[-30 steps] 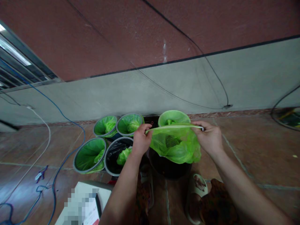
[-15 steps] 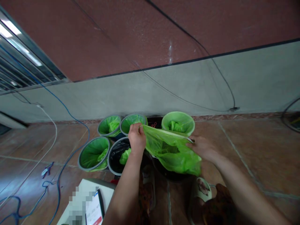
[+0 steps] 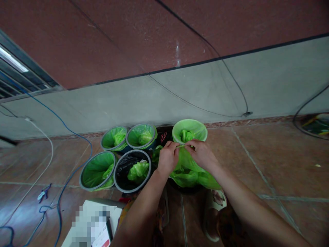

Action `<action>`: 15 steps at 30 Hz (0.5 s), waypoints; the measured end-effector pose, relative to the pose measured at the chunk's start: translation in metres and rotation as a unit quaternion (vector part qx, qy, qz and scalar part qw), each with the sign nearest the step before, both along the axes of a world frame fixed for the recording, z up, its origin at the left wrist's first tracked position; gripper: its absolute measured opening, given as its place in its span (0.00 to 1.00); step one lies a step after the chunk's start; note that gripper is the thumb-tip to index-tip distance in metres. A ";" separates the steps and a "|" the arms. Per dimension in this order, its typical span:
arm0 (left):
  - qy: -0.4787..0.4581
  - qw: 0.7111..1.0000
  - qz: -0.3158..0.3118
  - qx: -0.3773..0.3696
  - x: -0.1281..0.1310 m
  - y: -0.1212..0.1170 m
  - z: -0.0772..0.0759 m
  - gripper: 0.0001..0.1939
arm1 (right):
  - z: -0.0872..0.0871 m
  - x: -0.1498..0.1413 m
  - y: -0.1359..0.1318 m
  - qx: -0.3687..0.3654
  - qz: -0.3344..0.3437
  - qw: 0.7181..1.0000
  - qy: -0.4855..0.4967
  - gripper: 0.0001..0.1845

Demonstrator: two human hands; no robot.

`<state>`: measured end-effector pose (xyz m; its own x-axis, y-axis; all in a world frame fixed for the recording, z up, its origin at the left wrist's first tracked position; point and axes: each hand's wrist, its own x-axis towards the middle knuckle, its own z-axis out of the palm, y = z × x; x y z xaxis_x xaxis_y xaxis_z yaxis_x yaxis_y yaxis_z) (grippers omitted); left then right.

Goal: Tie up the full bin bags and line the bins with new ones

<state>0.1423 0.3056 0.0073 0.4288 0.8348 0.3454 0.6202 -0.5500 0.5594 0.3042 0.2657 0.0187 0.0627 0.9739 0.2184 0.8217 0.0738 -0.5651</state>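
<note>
Both of my hands pinch the edge of a green plastic bag (image 3: pixel 188 160), close together. My left hand (image 3: pixel 168 156) grips it on the left, and my right hand (image 3: pixel 202 152) grips it on the right. The bag hangs down over a dark bin (image 3: pixel 177 187), which it mostly hides. Just behind my hands stands a bin lined in light green (image 3: pixel 202 127) with a crumpled green bag inside. Left of my left hand is a grey-rimmed bin with a black liner (image 3: pixel 123 171), holding a crumpled green bag (image 3: pixel 138 171).
Several more grey-rimmed bins with green liners, such as one at front left (image 3: pixel 89 171), stand to the left. A white box (image 3: pixel 77 219) with a phone (image 3: pixel 104 236) is at lower left. A blue cable (image 3: pixel 77 168) crosses the tiled floor. My feet flank the dark bin.
My hands have come together along the bag's edge, my right hand moving left. The bag, stretched wide before, now hangs gathered beneath them. The view has shifted slightly.
</note>
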 end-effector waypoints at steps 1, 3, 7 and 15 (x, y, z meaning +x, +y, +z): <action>0.008 1.000 0.008 -0.001 -0.002 0.002 0.000 0.09 | 0.001 0.003 0.000 0.005 -0.016 1.000 -0.001 0.13; 0.027 0.999 0.028 -0.007 -0.007 0.006 -0.001 0.09 | 0.002 0.010 -0.002 0.008 -0.052 0.999 -0.010 0.13; 0.047 0.996 0.069 -0.023 -0.021 0.016 -0.003 0.11 | -0.002 0.029 -0.006 -0.009 -0.108 0.993 -0.056 0.14; 0.066 0.983 0.163 -0.058 -0.053 0.034 0.001 0.12 | -0.015 0.060 -0.012 -0.114 -0.132 0.975 -0.138 0.11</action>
<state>0.0893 0.3399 0.0087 0.1672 0.9658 0.1984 0.8241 -0.2474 0.5096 0.3646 0.2536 0.0036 0.2865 0.9571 0.0423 0.9186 -0.2619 -0.2960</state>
